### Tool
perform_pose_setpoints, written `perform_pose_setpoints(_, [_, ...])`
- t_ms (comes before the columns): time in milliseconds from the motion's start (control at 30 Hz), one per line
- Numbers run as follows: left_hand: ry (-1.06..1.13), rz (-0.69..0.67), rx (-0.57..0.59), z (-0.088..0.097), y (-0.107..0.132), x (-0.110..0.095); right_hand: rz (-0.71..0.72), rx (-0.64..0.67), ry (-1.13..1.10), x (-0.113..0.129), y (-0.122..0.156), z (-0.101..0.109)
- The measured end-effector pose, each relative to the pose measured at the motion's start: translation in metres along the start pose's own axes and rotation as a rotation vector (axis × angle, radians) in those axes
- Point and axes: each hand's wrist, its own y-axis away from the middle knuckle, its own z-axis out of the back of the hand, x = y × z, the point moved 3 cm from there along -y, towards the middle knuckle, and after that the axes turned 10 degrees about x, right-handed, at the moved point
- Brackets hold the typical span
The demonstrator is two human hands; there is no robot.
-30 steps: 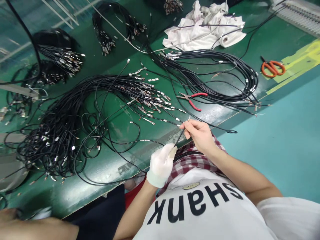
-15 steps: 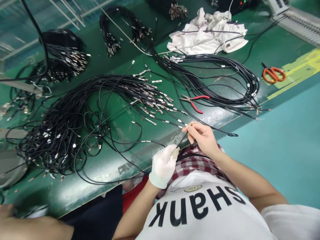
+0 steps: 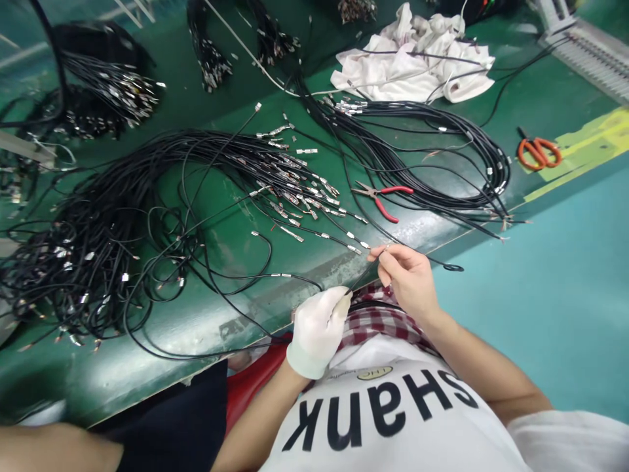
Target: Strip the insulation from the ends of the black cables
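My left hand, in a white glove, is closed around a thin black cable at the table's front edge. The bare right hand pinches the same cable near its end with thumb and fingertips; the tip is too small to make out. Just beyond my hands lies a large bundle of black cables with silver metal terminals at their ends. Red-handled pliers rest half open on the green table, beyond the right hand.
A coiled bundle of black cables lies at the right, near orange-handled scissors. White cloths are heaped behind it. Further cable bundles stand at the back left. Another person's arm shows at the lower left.
The view has shifted slightly, so the bundles at the left sit further left. My right hand is a little further from the left along the cable. Both hands keep their hold.
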Motion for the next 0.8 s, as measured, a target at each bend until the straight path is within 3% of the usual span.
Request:
perform_pose_setpoints(367, [-0.168,-0.072,0.031,-0.016,0.003,-0.005,-0.114,-0.034,-0.243,-0.006,-0.009,0.002])
perform_pose_setpoints(633, [-0.035,-0.091,0.110,0.005,-0.005,0.003,-0.026,-0.050,-0.243,0.019,-0.016,0.008])
perform_pose_setpoints(700, [-0.018,-0.096,0.082,0.007,-0.009,0.003,-0.019,-0.043,-0.222,0.016,-0.011,0.006])
perform_pose_setpoints(800, [0.005,-0.079,0.022,0.004,-0.013,0.000,-0.119,0.056,-0.153,-0.003,0.001,-0.004])
